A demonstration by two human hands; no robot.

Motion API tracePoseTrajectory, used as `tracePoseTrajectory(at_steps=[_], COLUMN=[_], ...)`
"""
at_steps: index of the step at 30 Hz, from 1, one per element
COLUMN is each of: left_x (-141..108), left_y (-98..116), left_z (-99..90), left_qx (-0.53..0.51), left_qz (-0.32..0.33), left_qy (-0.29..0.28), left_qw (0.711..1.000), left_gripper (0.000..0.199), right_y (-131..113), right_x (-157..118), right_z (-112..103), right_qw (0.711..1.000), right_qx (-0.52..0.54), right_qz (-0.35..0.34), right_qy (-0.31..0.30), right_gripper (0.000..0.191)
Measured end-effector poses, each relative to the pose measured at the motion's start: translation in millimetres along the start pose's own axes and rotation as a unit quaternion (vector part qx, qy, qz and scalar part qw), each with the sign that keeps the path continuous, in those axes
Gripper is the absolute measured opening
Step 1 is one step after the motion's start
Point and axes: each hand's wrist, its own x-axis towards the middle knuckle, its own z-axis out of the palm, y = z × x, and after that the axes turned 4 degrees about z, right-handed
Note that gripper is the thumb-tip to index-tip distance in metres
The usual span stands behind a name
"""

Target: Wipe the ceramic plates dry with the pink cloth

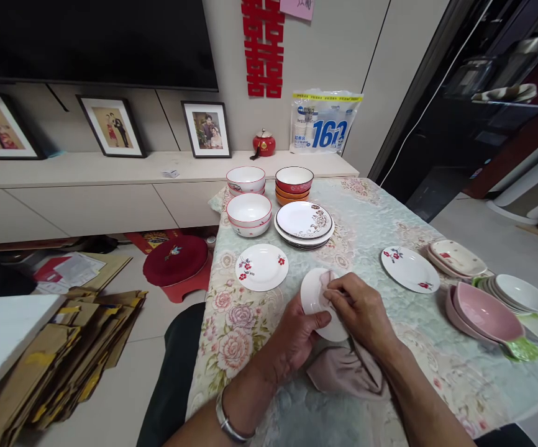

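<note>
A small white plate (pixel 312 292) is tilted up over the near part of the table, its plain face towards me. My left hand (pixel 299 329) grips its left edge, thumb across the surface. With bunched fingers, my right hand (pixel 360 307) presses a brownish-pink cloth (pixel 348 372) against the plate; the rest of the cloth hangs below. Just beyond lies a flower-printed white plate (pixel 262 267). Another flowered plate (pixel 410 269) rests to the right.
Stacked plates (pixel 304 220), white bowls (pixel 249 211) and a red-and-orange bowl stack (pixel 294 181) stand at the back. Pink leaf-handled bowls (pixel 486 310), small white bowls (pixel 523 293) and squarish dishes (pixel 458 256) sit at right. A red stool (pixel 176 261) and flattened cardboard (pixel 77 354) are left of the table.
</note>
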Motion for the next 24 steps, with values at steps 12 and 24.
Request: tracePoseTrajectory(at_steps=[12,24], left_x=[1.3,-2.0], left_y=[2.8,-1.4], left_z=[-1.1,4.0], left_qx=[0.007,0.038], left_qz=[0.013,0.009], left_qy=[0.021,-0.009], left_qw=[1.000,0.999], left_gripper=[0.062,0.062], right_y=[13.2,1.3], right_x=[2.7,3.6], right_z=[-6.7,-4.2], right_qw=[0.995,0.999], right_qx=[-0.052,0.003], right_qz=[0.072,0.036], right_qy=[-0.039,-0.018], right_gripper=[0.011,0.013])
